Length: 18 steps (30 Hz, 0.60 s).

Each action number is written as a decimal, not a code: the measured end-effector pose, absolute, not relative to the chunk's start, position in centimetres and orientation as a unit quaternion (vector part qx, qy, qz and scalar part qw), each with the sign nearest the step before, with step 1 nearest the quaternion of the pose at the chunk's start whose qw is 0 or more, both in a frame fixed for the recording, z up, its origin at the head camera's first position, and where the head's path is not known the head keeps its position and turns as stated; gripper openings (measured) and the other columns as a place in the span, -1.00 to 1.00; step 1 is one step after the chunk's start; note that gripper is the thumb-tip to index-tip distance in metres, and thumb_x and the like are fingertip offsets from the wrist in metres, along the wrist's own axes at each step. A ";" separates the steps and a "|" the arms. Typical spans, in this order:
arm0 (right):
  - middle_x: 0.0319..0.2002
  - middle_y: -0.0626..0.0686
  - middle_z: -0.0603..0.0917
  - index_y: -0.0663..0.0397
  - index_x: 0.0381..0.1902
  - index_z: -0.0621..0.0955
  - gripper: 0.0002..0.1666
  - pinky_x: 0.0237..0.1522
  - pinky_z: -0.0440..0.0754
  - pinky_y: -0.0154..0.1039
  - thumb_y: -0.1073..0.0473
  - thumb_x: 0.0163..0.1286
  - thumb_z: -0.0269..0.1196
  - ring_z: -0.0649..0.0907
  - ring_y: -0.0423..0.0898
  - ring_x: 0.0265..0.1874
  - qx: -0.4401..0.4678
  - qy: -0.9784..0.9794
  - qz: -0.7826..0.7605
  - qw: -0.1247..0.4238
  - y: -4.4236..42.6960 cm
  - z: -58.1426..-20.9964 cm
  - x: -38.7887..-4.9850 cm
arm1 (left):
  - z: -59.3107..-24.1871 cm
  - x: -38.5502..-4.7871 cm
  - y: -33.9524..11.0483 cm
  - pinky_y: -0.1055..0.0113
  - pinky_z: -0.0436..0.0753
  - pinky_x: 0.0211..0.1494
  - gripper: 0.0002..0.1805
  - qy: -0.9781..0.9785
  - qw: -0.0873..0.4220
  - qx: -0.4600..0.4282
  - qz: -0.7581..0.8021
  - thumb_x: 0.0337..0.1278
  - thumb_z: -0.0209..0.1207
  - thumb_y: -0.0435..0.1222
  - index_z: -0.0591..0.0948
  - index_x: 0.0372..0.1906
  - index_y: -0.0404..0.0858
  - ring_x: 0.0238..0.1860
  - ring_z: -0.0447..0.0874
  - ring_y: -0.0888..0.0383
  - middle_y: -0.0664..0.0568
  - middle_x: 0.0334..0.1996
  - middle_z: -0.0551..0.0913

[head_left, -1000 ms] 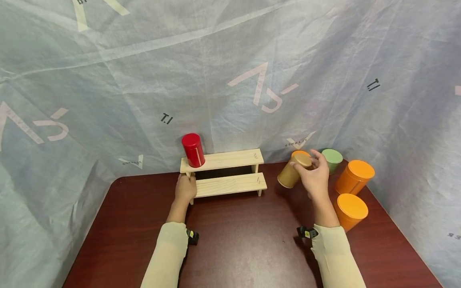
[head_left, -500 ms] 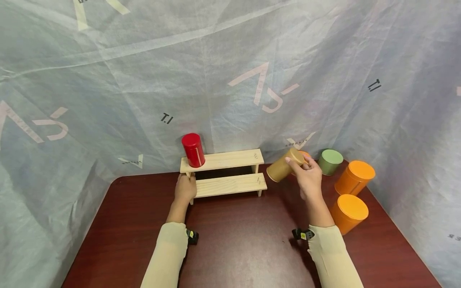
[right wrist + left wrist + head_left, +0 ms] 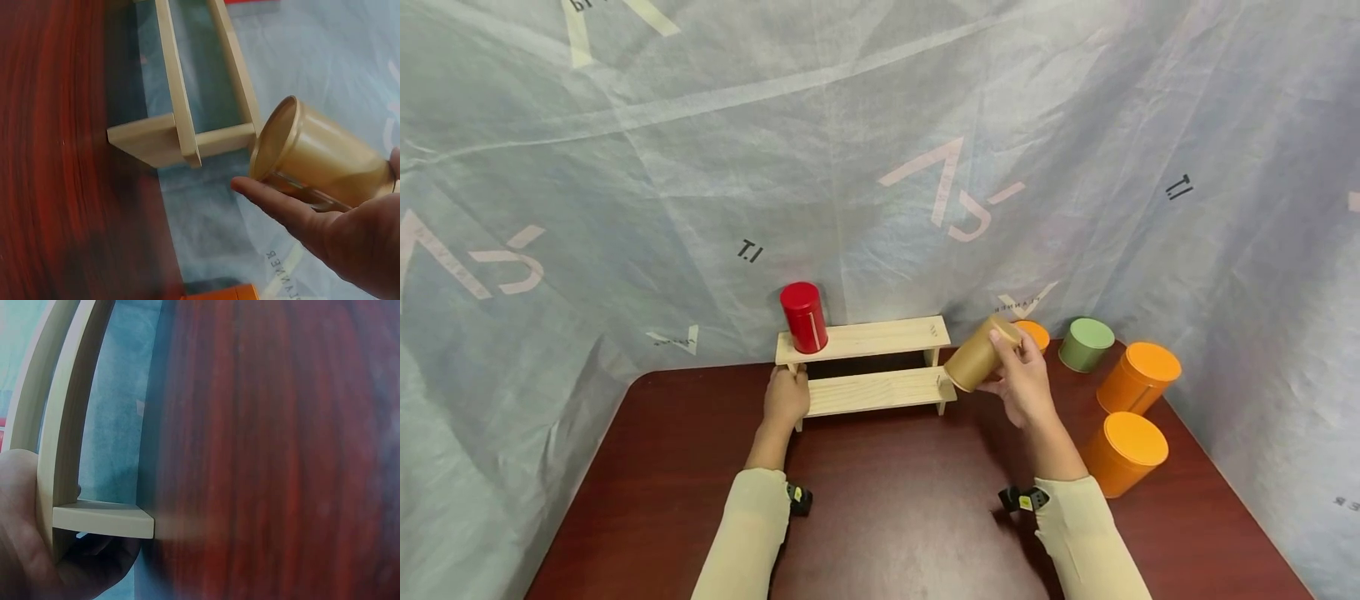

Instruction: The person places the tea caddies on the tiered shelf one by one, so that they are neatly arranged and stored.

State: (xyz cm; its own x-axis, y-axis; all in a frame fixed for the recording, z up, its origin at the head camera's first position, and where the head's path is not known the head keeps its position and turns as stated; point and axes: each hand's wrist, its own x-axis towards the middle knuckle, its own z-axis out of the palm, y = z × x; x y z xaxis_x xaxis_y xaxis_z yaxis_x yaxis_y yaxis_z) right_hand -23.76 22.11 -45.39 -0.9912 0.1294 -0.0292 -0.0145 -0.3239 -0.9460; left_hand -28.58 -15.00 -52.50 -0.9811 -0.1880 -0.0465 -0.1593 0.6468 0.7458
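At the far left a grey cloth (image 3: 550, 192) hangs beside the dark red table (image 3: 887, 508) and runs on behind it. The left hand (image 3: 786, 396), its arm in a cream left sleeve (image 3: 741, 533) with a black left camera (image 3: 801, 499) at the wrist, grips the left end of the rack (image 3: 880, 337); in the left wrist view its fingers curl behind the end support, under the board. The rack is pale wood, with two steps, the upper one at the back. The red can (image 3: 807, 321) stands upright on the upper step, at its left end. By the rack's right end the gold can (image 3: 973, 358) is held tilted, base down toward the rack and lid up to the right; whether it touches the wood cannot be told. The right hand (image 3: 1026, 387) holds it, thumb on the upper side near the lid and one finger stretched along the lower side. Below are a black right camera (image 3: 1024, 500) and a cream right sleeve (image 3: 1090, 542). Behind the gold can is a partly hidden small orange can (image 3: 1035, 335), then the green can (image 3: 1084, 346) by the cloth. Farther right stand the rear orange can (image 3: 1135, 383) and, nearer the person, the front orange can (image 3: 1123, 458).
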 end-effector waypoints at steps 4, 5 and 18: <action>0.16 -0.07 0.51 -0.22 0.42 0.34 -0.51 -0.09 0.74 0.18 -0.10 0.66 0.13 0.76 -0.13 -0.07 -0.041 -0.604 0.795 0.027 21.5 -45.2 -23.8 | -52.4 -28.7 -14.9 -0.14 0.63 0.15 -0.47 -0.906 0.022 0.096 -0.412 0.67 -0.19 -0.15 0.48 0.35 -0.47 -0.01 0.62 -0.28 -0.35 0.17 0.52; 0.18 -0.07 0.50 -0.21 0.44 0.32 -0.49 -0.09 0.75 0.17 -0.09 0.66 0.14 0.76 -0.12 -0.06 -0.040 -0.610 0.791 0.027 21.3 -45.1 -23.8 | -52.4 -28.7 -14.9 -0.14 0.63 0.15 -0.47 -0.906 0.022 0.095 -0.412 0.67 -0.19 -0.15 0.48 0.34 -0.47 -0.01 0.62 -0.28 -0.35 0.17 0.52; 0.23 -0.03 0.54 -0.07 0.57 0.30 -0.09 -0.18 0.81 -0.20 0.31 0.38 0.45 0.70 -0.20 0.07 -0.027 -0.671 0.738 0.070 19.8 -45.6 -23.9 | -52.2 -28.8 -14.3 -0.15 0.65 0.16 -0.47 -0.907 0.024 0.093 -0.410 0.66 -0.18 -0.15 0.47 0.32 -0.51 0.01 0.62 -0.31 -0.36 0.20 0.51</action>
State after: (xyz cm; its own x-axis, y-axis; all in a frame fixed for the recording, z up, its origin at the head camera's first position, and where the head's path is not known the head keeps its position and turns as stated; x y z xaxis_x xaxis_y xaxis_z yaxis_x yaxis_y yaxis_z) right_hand -23.91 19.75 -45.61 -0.9889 0.1384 0.0545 -0.0672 -0.0893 -0.9937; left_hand -28.81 -14.33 -52.22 -0.9814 -0.1888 -0.0332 -0.1497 0.6464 0.7482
